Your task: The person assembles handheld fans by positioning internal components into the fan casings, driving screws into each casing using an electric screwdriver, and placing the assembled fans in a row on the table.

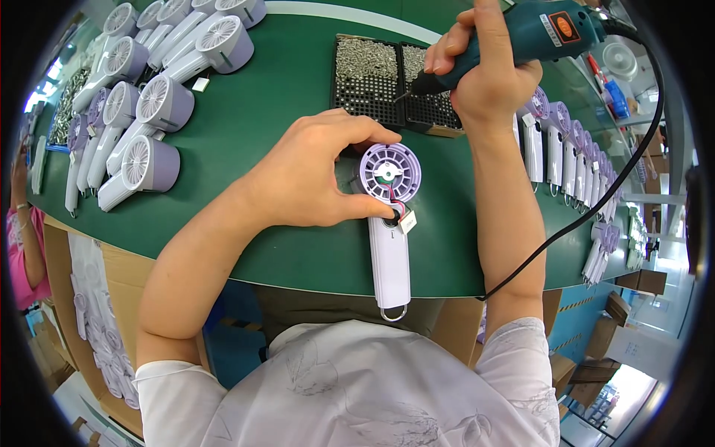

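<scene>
My left hand grips a white and lavender handheld fan by its round head, thumb low and fingers over the top. The fan lies on the green table with its handle toward me and a metal loop at the handle's end. Red and black wires run out of the open head to a small white connector. In my right hand is a dark teal electric screwdriver, its thin bit pointing left over the screw tray. That black tray holds many small silver screws, some loose, some standing in holes.
Several assembled fans lie in rows at the left. More fan bodies line the right side. The screwdriver's black cable loops down past my right forearm. An open cardboard box of fan parts stands below left. Another person's arm shows at the far left.
</scene>
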`<state>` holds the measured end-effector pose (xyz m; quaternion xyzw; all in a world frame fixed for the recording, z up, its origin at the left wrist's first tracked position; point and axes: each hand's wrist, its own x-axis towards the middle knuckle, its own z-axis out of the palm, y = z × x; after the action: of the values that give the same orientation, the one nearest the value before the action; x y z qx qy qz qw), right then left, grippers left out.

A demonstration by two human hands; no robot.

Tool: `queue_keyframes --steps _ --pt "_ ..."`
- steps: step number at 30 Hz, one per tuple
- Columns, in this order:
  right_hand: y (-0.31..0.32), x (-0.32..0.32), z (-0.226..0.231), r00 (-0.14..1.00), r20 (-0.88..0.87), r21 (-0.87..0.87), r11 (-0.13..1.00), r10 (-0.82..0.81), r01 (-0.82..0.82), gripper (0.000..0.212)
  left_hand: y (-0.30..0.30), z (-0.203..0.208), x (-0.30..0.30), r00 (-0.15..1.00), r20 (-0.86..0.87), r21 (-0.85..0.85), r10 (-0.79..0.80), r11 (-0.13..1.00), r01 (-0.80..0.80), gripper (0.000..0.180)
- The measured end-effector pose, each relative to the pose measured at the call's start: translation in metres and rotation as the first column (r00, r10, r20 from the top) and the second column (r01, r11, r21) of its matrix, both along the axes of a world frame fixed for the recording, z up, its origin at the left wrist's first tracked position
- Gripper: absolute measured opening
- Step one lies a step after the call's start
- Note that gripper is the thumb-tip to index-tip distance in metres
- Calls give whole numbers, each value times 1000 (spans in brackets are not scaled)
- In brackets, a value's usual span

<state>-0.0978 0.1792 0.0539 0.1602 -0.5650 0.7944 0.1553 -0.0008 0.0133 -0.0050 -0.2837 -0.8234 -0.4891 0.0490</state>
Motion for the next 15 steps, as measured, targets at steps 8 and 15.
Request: queue_keyframes --steps 8,15 --pt "-8 6 -3 997 -74 128 992 30 -20 20 -2 1 2 999 36 11 11 1000 -11 64" --pt "17 -2 -6 977 -179 25 993 120 -118 27 -2 -3 0 1000 12 16 -8 1000 8 65"
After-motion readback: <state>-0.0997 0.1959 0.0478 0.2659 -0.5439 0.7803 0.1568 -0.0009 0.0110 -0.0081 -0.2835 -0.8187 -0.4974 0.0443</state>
